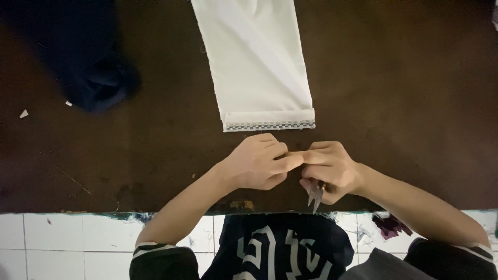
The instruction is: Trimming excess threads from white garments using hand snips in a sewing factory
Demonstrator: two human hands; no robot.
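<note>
My left hand (257,162) and my right hand (332,168) meet fingertip to fingertip over the dark brown table (415,103), just below a folded white cloth (257,57) with a checkered trim along its hem (270,125). My left hand's fingers are curled and pinched against the right hand's; whether anything small sits between them is not visible. My right hand grips small metal thread snips (315,196), blades pointing down toward the table's near edge.
A dark blue cloth (98,78) lies bunched at the far left of the table. Small white scraps (24,113) lie beside it. Below the table edge are white floor tiles (52,238) and a purple fabric scrap (390,226).
</note>
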